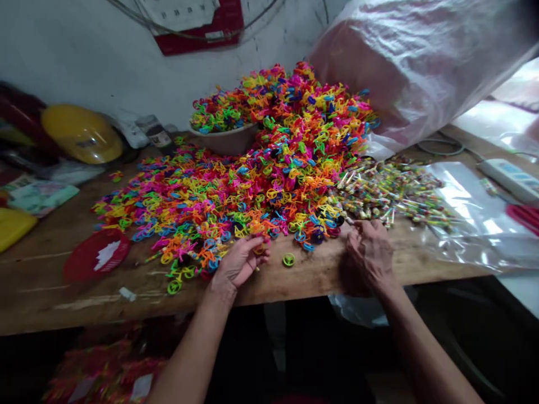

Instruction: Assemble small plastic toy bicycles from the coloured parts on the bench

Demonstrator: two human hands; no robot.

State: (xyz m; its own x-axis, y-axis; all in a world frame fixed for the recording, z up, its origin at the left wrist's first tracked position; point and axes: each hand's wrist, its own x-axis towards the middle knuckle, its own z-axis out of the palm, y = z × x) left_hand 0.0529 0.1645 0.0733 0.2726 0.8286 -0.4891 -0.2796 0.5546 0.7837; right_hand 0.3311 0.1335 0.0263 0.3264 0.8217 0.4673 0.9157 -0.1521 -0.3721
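A large heap of small bright plastic toy pieces (236,191), with wheels and frames like tiny bicycles, covers the middle of the wooden table (303,280). At its front edge my left hand (242,261) pinches a small orange and pink plastic toy piece (261,248). One loose green toy wheel (288,259) lies on the wood between my hands. My right hand (370,252) is closed, knuckles up, at the near edge of a pile of thin sticks with colourful wrapped ends (391,191). Whatever its fingers hold is hidden.
Behind the toys, a bowl (229,140) sits heaped with more pieces. A big translucent plastic bag (421,67) bulges at back right. Clear plastic sheeting (475,219) and a power strip (511,178) lie at right. On the left are a red round lid (90,258) and a yellow helmet-like object (82,133).
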